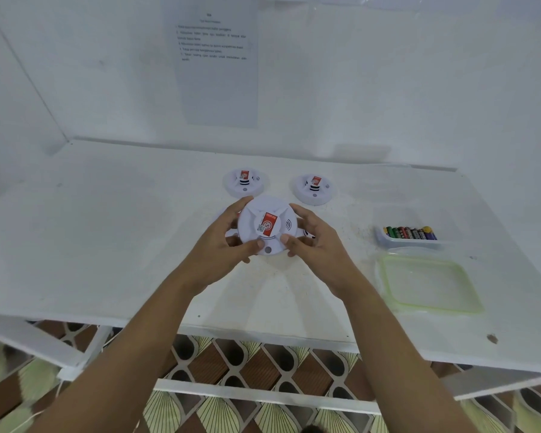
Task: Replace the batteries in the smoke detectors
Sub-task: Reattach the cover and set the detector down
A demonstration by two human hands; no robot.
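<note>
The left hand (pixel 221 242) curls its fingers round the left rim of a round white plastic smoke detector with a red label (pixel 266 227), thumb on its face; the right hand (pixel 314 245) grips the right rim likewise. Both forearms reach forward. The detector lies between the fingers, over the white counter (pixel 107 245).

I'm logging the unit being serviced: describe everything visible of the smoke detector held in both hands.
The smoke detector is a round white plastic-looking disc, tilted to face the camera, held over the table. A red-and-white sticker with a QR code sits at its centre, curved slots right of it, a round grey spot near the lower edge. The left hand and right hand grip its rim, thumbs on the face.
</note>
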